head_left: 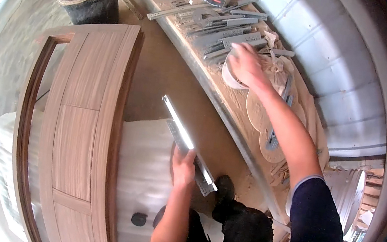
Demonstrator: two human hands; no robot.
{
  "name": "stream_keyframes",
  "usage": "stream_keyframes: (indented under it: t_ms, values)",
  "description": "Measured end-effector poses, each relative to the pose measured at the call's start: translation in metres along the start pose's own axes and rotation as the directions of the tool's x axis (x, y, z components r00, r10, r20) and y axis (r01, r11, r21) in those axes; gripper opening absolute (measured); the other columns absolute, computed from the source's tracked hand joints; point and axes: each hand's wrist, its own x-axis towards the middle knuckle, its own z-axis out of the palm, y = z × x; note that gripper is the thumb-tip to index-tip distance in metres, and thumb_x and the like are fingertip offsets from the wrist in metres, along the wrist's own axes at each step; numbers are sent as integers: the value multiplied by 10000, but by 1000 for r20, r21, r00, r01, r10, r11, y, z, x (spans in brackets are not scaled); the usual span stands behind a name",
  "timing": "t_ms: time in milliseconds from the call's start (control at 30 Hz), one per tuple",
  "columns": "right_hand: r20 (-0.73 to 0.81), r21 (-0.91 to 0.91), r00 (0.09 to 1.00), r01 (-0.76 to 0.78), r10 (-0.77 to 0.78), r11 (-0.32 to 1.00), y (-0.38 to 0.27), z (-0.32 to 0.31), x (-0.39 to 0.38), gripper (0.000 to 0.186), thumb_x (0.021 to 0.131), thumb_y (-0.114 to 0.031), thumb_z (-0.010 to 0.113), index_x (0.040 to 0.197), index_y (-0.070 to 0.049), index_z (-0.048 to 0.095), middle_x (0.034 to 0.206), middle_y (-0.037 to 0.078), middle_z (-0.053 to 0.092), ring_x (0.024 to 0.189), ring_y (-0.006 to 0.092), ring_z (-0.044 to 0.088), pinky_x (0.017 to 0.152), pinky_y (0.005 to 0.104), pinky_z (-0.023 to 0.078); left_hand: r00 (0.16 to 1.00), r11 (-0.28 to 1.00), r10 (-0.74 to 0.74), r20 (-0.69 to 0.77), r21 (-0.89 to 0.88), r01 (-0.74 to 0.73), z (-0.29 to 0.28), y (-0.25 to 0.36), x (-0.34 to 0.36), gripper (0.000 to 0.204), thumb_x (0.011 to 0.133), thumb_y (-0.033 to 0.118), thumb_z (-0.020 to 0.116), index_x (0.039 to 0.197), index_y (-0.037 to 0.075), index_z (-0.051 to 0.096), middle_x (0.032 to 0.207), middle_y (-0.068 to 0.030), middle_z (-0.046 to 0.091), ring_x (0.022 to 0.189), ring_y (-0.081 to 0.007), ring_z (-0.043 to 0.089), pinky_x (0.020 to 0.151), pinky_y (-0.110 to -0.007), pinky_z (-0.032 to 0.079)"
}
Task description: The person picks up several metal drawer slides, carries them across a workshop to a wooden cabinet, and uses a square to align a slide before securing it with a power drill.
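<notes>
My left hand (184, 166) is closed round the middle of a metal drawer slide (176, 127), which slants over the floor in front of my legs. One rail of the slide shines brightly; a grey perforated strip runs beside it. Out to the upper right, my right hand (248, 65) is over the rim of a white tub (233, 78) on the workbench. Motion smears its fingers, and whether they hold anything cannot be made out. Crumpled plastic (275, 68) lies beside that tub, and several grey drawer slides (237, 39) are piled just beyond it.
A wood-grain cabinet panel (76, 144) with an open frame stands at my left, next to a white foam sheet (146, 159) bearing a small black round object (138, 219). The dusty workbench (227, 111) runs diagonally at right. A black bucket (90, 10) sits at far left.
</notes>
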Motion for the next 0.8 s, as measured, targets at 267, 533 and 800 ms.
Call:
stream_keyframes:
  t_ms: [267,533,800]
  values:
    - [364,-560,829,-170,425,811,35,81,121,289,874,-157,637,1134,-147,763,1268,145,685,1160,337,660,884,459,542,988,989,-150,39,0,150,6,20,-6,430,973,25,530,1392,-53,480,1312,-141,609,1208,-237,560,1070,-357,405]
    - [307,-480,750,-410,586,776,31,94,125,297,874,-143,616,1121,-60,757,1236,199,694,1194,364,654,978,466,536,987,988,-156,45,-11,156,9,33,3,397,992,53,538,1375,-44,496,1275,-112,629,1156,-201,578,1034,-333,430]
    - [58,360,692,-687,719,631,148,6,132,219,872,-167,577,948,-10,709,948,189,703,729,314,715,662,420,587,979,978,-202,42,-50,204,14,24,0,394,975,55,545,1352,-49,497,1231,-114,634,1104,-193,589,997,-338,452]
